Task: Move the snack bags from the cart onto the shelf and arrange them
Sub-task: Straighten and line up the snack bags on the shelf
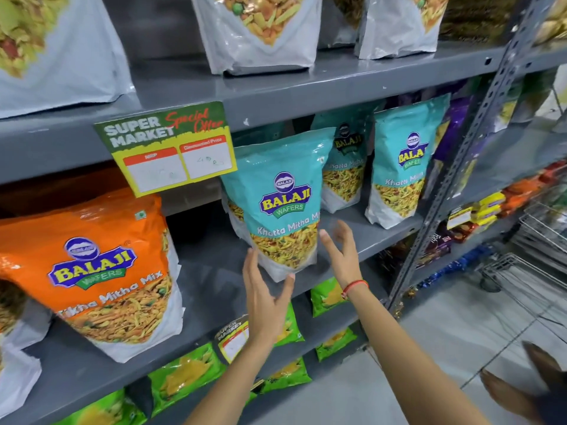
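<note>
Teal bag (277, 204): stood upright at frame centre on the middle shelf (371, 237).
Left hand (265, 297): open, fingertips at its lower corner.
Right hand (342, 254): open, perhaps just clear.
Handling: seemed light, soft, slick; best held by both side edges.

We're in a supermarket aisle, retail shop floor. Evidence: grey slotted-steel shelving unit (306, 87) w/ multiple tiers, stocked w/ repeat facings of teal Balaji Khatta Mitha snack pouches (276, 204), orange Balaji Tikha Mitha Mix pouch (101, 271), green-yellow "Super Market Special Offer" price card (167, 147) clipped to shelf edge, wire metal cart (521, 277) on tiled floor at right.
</note>
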Demonstrator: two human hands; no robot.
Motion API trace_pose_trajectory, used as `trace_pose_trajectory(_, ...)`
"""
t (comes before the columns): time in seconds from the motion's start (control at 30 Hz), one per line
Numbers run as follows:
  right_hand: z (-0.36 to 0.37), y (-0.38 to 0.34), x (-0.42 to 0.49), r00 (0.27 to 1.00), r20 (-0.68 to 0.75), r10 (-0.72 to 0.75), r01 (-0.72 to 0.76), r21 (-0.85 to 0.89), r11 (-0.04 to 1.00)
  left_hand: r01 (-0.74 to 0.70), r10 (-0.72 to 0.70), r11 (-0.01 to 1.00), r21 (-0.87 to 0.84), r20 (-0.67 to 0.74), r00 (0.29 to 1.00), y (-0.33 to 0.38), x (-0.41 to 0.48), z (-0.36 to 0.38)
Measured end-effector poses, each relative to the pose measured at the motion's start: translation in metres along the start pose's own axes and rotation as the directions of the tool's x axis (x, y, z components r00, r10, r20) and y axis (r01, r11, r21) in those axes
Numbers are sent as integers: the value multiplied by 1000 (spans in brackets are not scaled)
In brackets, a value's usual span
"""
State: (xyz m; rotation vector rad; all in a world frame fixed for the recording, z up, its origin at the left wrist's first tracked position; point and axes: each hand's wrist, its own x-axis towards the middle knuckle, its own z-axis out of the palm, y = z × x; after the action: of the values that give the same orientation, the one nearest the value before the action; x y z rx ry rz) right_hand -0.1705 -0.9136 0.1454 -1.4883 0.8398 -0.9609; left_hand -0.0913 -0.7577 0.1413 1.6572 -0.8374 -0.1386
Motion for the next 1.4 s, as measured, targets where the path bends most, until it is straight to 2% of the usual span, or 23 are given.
trace_pose_trajectory(0.03,-11,-1,4,1000,-31,-1,1,2,1000,-91,91,996,23,1,996,6,-6,8)
trace_pose_trajectory(0.1,-37,-1,15,994,-113,-9,7,-15,1000,-261,253,963,70,108,961,14,-12,27)
trace_pose_trajectory(0.2,-81,-3,41,969,-248,-18,5,-53,999,-320,292,946,44,304,907,23,-3,61)
trace_pose_trajectory(0.37,-145,6,93,942,-334,16,-63,-130,990,-248,210,968,24,459,863,26,45,133)
trace_pose_trajectory(0.5,-169,14,127,943,-322,88,-127,-103,987,-62,17,996,62,558,830,28,95,192)
trace_pose_trajectory(0.57,-174,21,133,945,-319,71,-125,-153,980,44,-80,996,76,590,803,28,115,216)
trace_pose_trajectory(0.63,-174,28,132,948,-317,21,-97,-228,969,116,-138,990,76,592,794,27,127,233)
trace_pose_trajectory(0.73,-170,30,133,938,-347,1,-70,-186,980,139,-131,990,31,586,800,27,134,248)
trace_pose_trajectory(0.87,-170,18,154,944,-312,110,-145,-93,985,167,-173,984,62,552,816,29,141,261)
trace_pose_trajectory(1.0,-165,13,160,972,-192,136,-143,-26,989,150,-163,986,68,523,836,30,138,260)
trace_pose_trajectory(1.4,-138,17,122,965,-240,105,-109,-5,994,71,-109,993,98,456,883,13,115,213)
